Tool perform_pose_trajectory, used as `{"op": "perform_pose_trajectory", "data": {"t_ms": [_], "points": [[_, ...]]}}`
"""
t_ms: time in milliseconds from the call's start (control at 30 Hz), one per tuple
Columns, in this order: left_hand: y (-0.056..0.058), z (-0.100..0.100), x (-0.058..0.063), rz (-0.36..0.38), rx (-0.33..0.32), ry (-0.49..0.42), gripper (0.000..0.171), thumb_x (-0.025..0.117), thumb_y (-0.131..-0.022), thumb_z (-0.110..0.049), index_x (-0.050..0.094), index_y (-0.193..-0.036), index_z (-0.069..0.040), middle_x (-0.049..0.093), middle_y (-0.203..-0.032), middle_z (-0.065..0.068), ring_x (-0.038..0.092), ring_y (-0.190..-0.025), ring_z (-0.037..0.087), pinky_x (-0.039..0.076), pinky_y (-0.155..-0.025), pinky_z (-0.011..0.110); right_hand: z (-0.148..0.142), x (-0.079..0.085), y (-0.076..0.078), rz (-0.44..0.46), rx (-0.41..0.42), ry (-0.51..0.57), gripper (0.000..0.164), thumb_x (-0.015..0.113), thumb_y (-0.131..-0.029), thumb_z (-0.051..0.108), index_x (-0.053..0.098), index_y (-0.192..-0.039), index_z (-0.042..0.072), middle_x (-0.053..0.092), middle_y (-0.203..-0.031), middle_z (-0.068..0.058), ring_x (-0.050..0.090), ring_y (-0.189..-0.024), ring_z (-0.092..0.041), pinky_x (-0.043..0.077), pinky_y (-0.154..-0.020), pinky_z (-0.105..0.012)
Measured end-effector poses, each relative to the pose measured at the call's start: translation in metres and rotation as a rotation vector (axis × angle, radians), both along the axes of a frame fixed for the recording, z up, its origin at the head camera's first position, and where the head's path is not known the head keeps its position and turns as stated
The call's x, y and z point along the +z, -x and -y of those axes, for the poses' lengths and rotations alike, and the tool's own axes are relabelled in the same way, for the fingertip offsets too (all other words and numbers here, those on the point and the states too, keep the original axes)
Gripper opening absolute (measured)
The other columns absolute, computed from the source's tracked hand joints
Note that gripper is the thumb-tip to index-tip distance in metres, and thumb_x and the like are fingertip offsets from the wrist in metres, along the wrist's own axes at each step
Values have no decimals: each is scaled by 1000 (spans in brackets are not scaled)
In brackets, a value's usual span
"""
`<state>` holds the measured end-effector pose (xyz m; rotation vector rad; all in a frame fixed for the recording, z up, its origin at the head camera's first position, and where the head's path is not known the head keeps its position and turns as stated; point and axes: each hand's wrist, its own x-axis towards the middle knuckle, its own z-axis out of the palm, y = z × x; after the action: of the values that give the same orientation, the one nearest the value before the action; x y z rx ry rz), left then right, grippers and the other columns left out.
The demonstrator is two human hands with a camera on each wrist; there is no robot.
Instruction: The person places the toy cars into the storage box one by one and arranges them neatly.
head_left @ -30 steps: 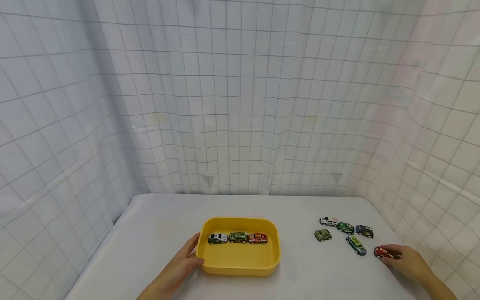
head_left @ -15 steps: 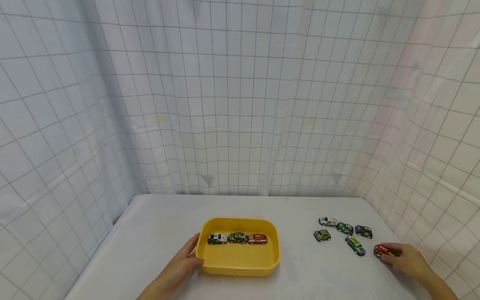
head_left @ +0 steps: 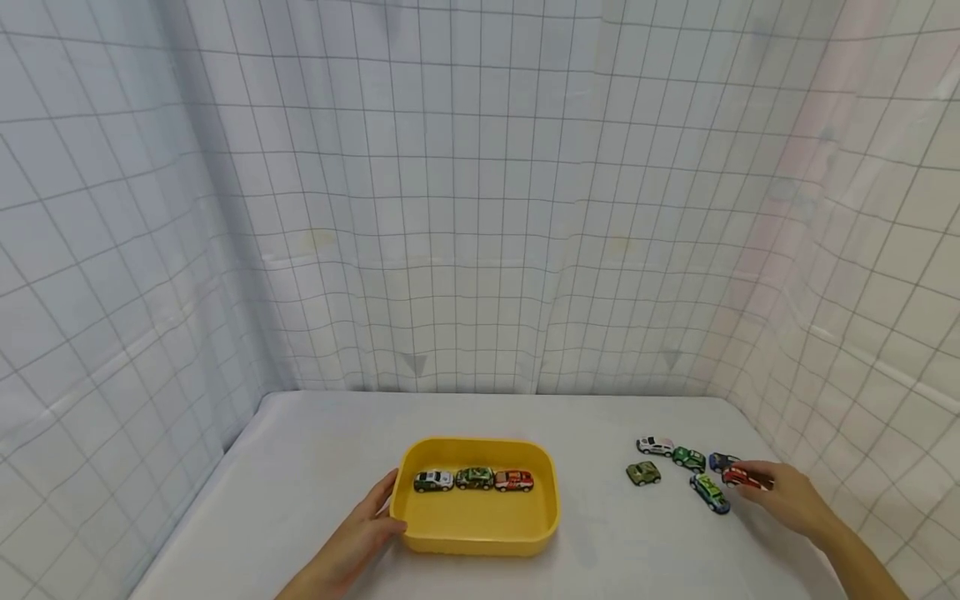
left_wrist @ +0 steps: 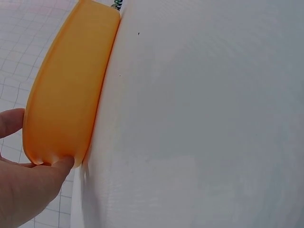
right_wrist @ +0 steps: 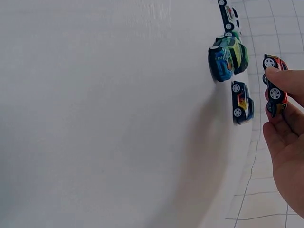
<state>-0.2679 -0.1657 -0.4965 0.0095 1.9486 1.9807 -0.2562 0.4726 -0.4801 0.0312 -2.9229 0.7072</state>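
Note:
In the head view a yellow plastic tray (head_left: pixel 475 543) stands on the table with three toy cars in a row along its back half: a white-and-green one (head_left: pixel 433 481), a camouflage one (head_left: pixel 475 478) and a red one (head_left: pixel 513 481). My left hand (head_left: pixel 358 533) grips the tray's left end, thumb near its front corner. My right hand (head_left: pixel 791 500) pinches another red toy car (right_wrist: pixel 278 88) between thumb and fingers, raised off the table in the right wrist view. Close by are a dark blue car (right_wrist: pixel 241 102) and a lime-and-blue car (head_left: pixel 709 493).
Farther left in the right-hand group lie a white car (head_left: pixel 656 447), a green car (head_left: pixel 688 458) and an olive car (head_left: pixel 643 473). White gridded curtains (head_left: pixel 480 250) enclose the white-covered table (head_left: pixel 322 442) at the back and both sides.
My right hand has lifted the red car from the table's right side and moved left and away from me, beside the dark blue car. My left hand stays on the tray.

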Motion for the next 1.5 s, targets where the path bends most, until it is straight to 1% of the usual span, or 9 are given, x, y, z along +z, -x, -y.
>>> {"op": "perform_pose_trajectory", "data": {"t_ms": [267, 400, 500, 700, 800, 933, 1033, 1267, 1500], "points": [[-1, -1, -1, -9, 4, -8, 92, 59, -88, 7, 7, -164, 0, -3, -168, 29, 8, -150, 54, 22, -118, 63, 19, 6, 6, -67, 71, 50, 43, 77, -94, 20, 68, -125, -9, 72, -113, -21, 63, -111, -52, 52, -90, -65], [-2, -1, -2, -17, 1, -18, 92, 59, -88, 7, 7, -164, 0, -4, -168, 29, 8, -150, 54, 21, -118, 63, 31, 10, 11, -46, 58, 59, 46, 77, -94, 23, 67, -127, -9, 72, -112, -18, 67, -103, -41, 57, -83, -55], [-3, -1, -2, -19, 0, -20, 93, 59, -88, 7, 7, -164, 1, -4, -168, 30, 7, -150, 55, 21, -118, 63, 39, 11, 14, -41, 59, 56, 47, 78, -93, 22, 67, -127, -9, 72, -110, -16, 68, -98, -32, 58, -78, -46], [-3, -2, -2, -20, 1, -14, 93, 58, -88, 8, 6, -164, 1, -6, -168, 30, 6, -149, 55, 21, -117, 63, 53, 14, 21, -61, 105, 46, 41, 79, -91, 19, 70, -123, -5, 72, -111, -13, 68, -98, -29, 58, -77, -40], [-3, -2, -3, -27, 2, -16, 92, 58, -88, 8, 6, -164, 2, -6, -167, 31, 7, -149, 56, 22, -117, 64, 61, 17, 24, -63, 134, 54, 39, 78, -92, 18, 70, -123, -4, 71, -113, -14, 68, -100, -31, 58, -78, -40], [-3, -1, -3, -32, -3, -22, 92, 58, -88, 9, 6, -164, 2, -6, -167, 31, 7, -149, 56, 22, -117, 64, 74, 22, 27, -95, 180, 51, 38, 79, -91, 19, 71, -121, -3, 71, -115, -16, 66, -105, -39, 58, -82, -51], [-3, -1, -4, -36, -5, -25, 92, 58, -88, 9, 6, -163, 3, -5, -167, 31, 7, -149, 56, 22, -117, 64, 82, 25, 28, -111, 212, 63, 37, 79, -92, 18, 71, -121, -3, 71, -116, -15, 66, -107, -41, 58, -86, -54], [-3, -1, -5, -23, 4, -33, 92, 58, -88, 9, 6, -164, 2, -5, -167, 31, 7, -149, 56, 23, -117, 63, 97, 29, 33, -98, 261, 100, 37, 76, -94, 14, 69, -125, -4, 69, -121, -18, 66, -110, -39, 58, -89, -50], [-3, -1, -4, -29, -1, -32, 92, 58, -88, 8, 6, -164, 2, -5, -167, 31, 6, -149, 56, 23, -117, 63, 108, 33, 35, -93, 274, 94, 36, 76, -93, 13, 69, -124, -4, 69, -121, -19, 66, -110, -40, 57, -91, -54]]}}
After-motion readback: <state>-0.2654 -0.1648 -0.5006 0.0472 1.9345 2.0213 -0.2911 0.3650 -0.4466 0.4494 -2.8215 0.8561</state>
